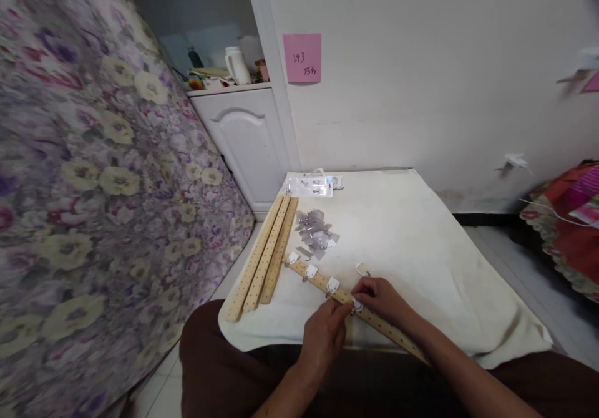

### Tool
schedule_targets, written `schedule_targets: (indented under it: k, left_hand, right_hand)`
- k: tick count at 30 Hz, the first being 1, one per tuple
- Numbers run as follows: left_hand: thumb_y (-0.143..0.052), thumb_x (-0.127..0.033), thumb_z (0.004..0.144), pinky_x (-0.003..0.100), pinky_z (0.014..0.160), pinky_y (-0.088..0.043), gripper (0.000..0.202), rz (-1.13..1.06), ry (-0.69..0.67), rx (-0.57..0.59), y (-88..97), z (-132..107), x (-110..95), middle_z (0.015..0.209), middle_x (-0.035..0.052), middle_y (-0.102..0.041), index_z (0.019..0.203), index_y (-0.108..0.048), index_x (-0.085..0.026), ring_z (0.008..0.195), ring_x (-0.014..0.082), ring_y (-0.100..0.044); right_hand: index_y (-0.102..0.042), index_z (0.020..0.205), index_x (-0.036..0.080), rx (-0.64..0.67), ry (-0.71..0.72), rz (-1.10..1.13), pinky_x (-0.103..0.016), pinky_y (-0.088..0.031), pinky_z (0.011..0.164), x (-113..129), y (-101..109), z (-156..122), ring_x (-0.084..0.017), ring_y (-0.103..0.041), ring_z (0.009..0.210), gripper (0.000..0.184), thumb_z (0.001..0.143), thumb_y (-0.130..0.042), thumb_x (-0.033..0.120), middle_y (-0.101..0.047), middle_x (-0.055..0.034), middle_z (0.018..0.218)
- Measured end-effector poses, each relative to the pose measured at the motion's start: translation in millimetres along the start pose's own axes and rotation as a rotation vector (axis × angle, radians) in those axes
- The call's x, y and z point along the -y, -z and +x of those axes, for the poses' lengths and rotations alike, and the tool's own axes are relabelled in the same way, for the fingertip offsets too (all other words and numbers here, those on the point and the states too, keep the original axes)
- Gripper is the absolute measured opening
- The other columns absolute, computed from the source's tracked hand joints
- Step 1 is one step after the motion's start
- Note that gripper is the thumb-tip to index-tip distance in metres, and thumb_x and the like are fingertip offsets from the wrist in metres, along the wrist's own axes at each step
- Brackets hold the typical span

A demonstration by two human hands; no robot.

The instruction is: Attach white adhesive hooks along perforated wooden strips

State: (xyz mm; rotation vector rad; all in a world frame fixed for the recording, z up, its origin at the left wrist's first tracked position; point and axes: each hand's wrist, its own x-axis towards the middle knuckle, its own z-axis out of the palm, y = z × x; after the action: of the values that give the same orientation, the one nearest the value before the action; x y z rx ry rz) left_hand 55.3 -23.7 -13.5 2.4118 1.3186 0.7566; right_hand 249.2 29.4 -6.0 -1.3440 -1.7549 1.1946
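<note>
A long perforated wooden strip (318, 279) lies slantwise across the near part of the table. Several small white tags (333, 284) sit along it, each with a little metal-looking piece at its lower edge. My left hand (324, 332) is closed at the strip's near edge, fingertips against the last white tag (357, 304). From the other side, my right hand (381, 299) pinches at the same tag; the fingers partly hide it. Just beyond the right hand lies a small loose tag-like piece (362, 269).
Several more perforated wooden strips (266, 252) lie at the table's left. Beside them is a pile of small clear plastic bags (314, 228). Clear packaging (309, 186) lies at the back of the cloth-covered table (397, 218). A floral curtain (116, 174) hangs at left.
</note>
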Motion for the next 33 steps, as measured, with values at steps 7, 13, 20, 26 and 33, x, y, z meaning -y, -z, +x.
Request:
schedule_targets:
  k: [7, 13, 20, 26, 33]
  left_hand:
    - [-0.041, -0.007, 0.08, 0.023, 0.065, -0.043, 0.049, -0.03, 0.024, -0.007, -3.3, 0.6, 2.9, 0.088, 0.0023, -0.056, 0.122, -0.054, -0.028, 0.078, 0.0144, -0.054]
    - [-0.041, -0.006, 0.08, 0.024, 0.066, -0.044, 0.051, -0.035, 0.019, -0.028, -4.4, -1.0, 3.7, 0.092, 0.0028, -0.058, 0.123, -0.053, -0.028, 0.081, 0.0148, -0.056]
    - [-0.041, -0.007, 0.082, 0.027, 0.072, -0.048, 0.045, -0.046, 0.033, -0.046, -2.8, -0.9, 1.6, 0.097, 0.0046, -0.061, 0.122, -0.053, -0.026, 0.087, 0.0166, -0.058]
    - [-0.042, -0.013, 0.087, 0.029, 0.082, -0.049, 0.034, -0.136, 0.055, -0.128, -5.8, -2.3, 4.8, 0.103, 0.0039, -0.064, 0.116, -0.054, -0.024, 0.094, 0.0157, -0.06]
    - [-0.042, -0.014, 0.087, 0.028, 0.079, -0.05, 0.03, -0.189, 0.06, -0.143, -5.2, -3.6, 4.6, 0.097, 0.0028, -0.064, 0.111, -0.057, -0.025, 0.089, 0.0148, -0.06]
  right_hand:
    - [-0.065, 0.071, 0.016, -0.025, 0.011, -0.037, -0.024, -0.041, 0.059, 0.1, -1.9, 0.4, -0.016, -0.057, 0.063, 0.01, 0.071, -0.056, 0.02, -0.066, -0.0016, 0.066]
    - [-0.066, 0.075, 0.017, -0.019, 0.014, -0.011, -0.025, -0.042, 0.059, -2.7, -1.1, 0.3, -0.016, -0.058, 0.064, 0.011, 0.072, -0.055, 0.02, -0.066, -0.0011, 0.067]
    - [-0.065, 0.08, 0.017, -0.013, 0.015, -0.017, -0.025, -0.041, 0.06, 4.2, 5.2, -3.9, -0.015, -0.057, 0.065, 0.014, 0.076, -0.052, 0.023, -0.065, -0.001, 0.069]
    - [-0.06, 0.073, 0.018, -0.185, 0.012, -0.135, -0.024, -0.037, 0.057, -1.0, 27.8, -2.0, -0.013, -0.051, 0.06, 0.01, 0.075, -0.051, 0.021, -0.057, 0.0016, 0.062]
    - [-0.062, 0.087, 0.02, -0.227, -0.021, -0.142, -0.024, -0.038, 0.058, -23.4, 38.4, 12.9, -0.014, -0.052, 0.06, 0.016, 0.072, -0.056, 0.025, -0.058, 0.0027, 0.063]
